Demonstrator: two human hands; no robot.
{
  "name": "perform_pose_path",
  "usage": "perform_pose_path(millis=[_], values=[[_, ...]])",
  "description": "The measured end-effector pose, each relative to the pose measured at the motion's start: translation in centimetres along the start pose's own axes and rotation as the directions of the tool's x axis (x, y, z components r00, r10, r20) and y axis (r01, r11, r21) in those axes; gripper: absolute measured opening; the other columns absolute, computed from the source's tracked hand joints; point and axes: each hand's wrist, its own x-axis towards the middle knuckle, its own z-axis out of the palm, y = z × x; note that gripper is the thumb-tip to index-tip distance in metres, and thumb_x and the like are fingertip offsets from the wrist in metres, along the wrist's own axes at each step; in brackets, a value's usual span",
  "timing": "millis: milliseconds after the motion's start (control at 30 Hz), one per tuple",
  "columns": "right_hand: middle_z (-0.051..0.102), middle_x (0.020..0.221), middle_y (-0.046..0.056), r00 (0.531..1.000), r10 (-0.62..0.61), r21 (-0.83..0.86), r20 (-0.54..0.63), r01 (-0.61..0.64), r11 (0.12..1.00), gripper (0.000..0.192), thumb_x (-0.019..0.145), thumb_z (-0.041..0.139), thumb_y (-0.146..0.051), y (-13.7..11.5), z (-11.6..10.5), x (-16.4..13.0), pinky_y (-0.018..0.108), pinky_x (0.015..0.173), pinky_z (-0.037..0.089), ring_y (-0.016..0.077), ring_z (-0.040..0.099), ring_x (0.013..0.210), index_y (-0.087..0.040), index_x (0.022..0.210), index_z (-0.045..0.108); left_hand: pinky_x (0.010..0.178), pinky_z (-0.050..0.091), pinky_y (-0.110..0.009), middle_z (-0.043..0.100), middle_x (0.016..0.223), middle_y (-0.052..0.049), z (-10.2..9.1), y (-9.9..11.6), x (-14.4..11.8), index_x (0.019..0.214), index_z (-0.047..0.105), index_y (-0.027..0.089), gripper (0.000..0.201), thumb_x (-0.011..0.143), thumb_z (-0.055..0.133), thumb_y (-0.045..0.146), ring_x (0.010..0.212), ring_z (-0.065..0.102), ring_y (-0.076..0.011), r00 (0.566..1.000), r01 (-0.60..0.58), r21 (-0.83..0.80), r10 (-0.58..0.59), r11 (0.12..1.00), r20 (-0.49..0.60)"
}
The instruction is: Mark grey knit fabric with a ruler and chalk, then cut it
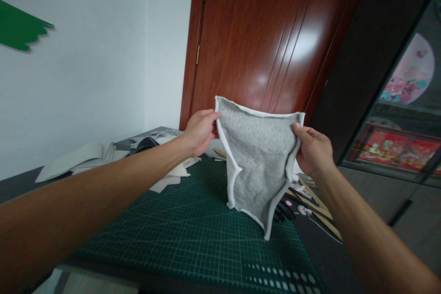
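You held the grey fleece piece (258, 156) up above the green cutting mat (186, 234), your left hand (200, 131) and right hand (313, 149) each with its grip clamped on an upper corner.

Grey fabric piece (258, 161) between both hands

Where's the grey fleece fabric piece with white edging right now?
In the head view, centre: the grey fleece fabric piece hangs above the green cutting mat, held between left hand and right hand.
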Motion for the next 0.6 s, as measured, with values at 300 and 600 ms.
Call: perform_pose_path(millis=[300, 600], values=[[0.048, 0.054, -0.007, 0.971, -0.213, -0.259, 0.105, 0.234, 0.937, 0.031, 0.091, 0.067, -0.044, -0.7, 3.9, -1.0, 0.025, 0.044, 0.034, 0.0117, 0.043, 0.047, -0.022, 0.07, 0.062, 0.061, 0.044, -0.025, 0.06, 0.081, -0.001, -0.1, -1.5, 1.4, 0.089, 0.059, 0.019, 0.017, 0.088, 0.06, 0.036, 0.071, 0.056, -0.0152, 0.992, -0.118, 0.179, 0.11, 0.977, 0.056], [0.059, 0.061, -0.005, 0.749, 0.072, -0.403, 0.658, 0.27, 0.874, 0.031, 0.099, 0.057, -0.033, 6.9, 9.9, -8.3, 0.023, 0.056, 0.043, 0.0128, 0.058, 0.059, -0.021, 0.071, 0.062, 0.088, 0.053, -0.037, 0.072, 0.096, -0.004, -2.4, -11.6, -5.0, 0.104, 0.065, 0.016, 0.038, 0.068, 0.073, 0.025, 0.094, 0.067, -0.0258, 0.97, -0.002, 0.378, -0.09, 0.926, 0.225]])
